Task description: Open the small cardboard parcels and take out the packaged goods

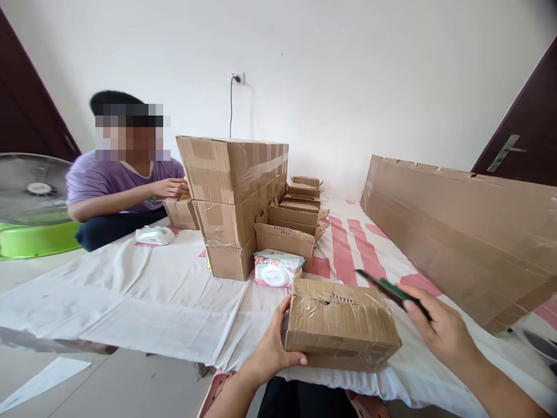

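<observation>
A small taped cardboard box (342, 322) rests on the near edge of a cloth-covered surface (152, 296). My left hand (272, 348) grips its left side, thumb along the front face. My right hand (439, 325) hovers just right of the box, closed on a thin green and black cutter (389, 288) that points left above the box's top right corner. A pack of wipes (277, 268) lies just behind the box.
A stack of larger taped cartons (235, 197) stands mid-surface with several small open boxes (296, 223) beside it. A long flattened carton (470, 232) leans at right. Another person in a purple shirt (126, 186) handles a small box at left, near a white tape dispenser (154, 235) and a fan (30, 188).
</observation>
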`<state>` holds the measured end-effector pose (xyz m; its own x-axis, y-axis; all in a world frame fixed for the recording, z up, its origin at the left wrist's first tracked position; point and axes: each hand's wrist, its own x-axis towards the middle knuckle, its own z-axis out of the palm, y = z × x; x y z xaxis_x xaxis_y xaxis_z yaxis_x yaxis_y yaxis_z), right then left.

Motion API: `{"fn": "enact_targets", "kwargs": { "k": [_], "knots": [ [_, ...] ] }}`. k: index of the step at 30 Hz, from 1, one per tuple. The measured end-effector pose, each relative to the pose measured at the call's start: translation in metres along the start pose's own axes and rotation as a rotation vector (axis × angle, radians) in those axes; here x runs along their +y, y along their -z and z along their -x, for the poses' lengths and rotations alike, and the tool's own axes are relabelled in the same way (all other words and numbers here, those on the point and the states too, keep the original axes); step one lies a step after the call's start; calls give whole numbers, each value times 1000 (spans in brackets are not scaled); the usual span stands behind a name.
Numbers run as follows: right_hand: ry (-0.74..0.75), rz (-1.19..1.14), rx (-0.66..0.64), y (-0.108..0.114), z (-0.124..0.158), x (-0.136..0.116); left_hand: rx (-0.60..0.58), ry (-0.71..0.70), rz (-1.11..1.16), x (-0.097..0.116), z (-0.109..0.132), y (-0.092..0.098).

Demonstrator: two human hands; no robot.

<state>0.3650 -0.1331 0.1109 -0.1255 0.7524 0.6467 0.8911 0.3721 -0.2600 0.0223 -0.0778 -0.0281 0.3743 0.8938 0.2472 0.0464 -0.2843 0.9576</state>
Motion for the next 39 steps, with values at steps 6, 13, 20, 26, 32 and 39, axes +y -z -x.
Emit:
{"fn": "enact_targets", "kwargs": {
  "k": [6,13,20,26,32,39],
  "knots": [
    [319,-128,-311,-24,-49,-70,12,-40,48,3,-2,0],
    [357,-79,-500,-32,-69,-74,14,-24,86,5,-3,0],
    [313,69,-638,-1,-67,-53,16,27,48,5,-2,0],
    [229,83,-678,27,-65,-39,11,18,37,0,-3,1],
    [141,130,-741,57,-62,-22,13,40,23,-2,-3,2],
    [51,179,-752,81,-50,-3,10,71,5,3,-2,1]
  ]
}}
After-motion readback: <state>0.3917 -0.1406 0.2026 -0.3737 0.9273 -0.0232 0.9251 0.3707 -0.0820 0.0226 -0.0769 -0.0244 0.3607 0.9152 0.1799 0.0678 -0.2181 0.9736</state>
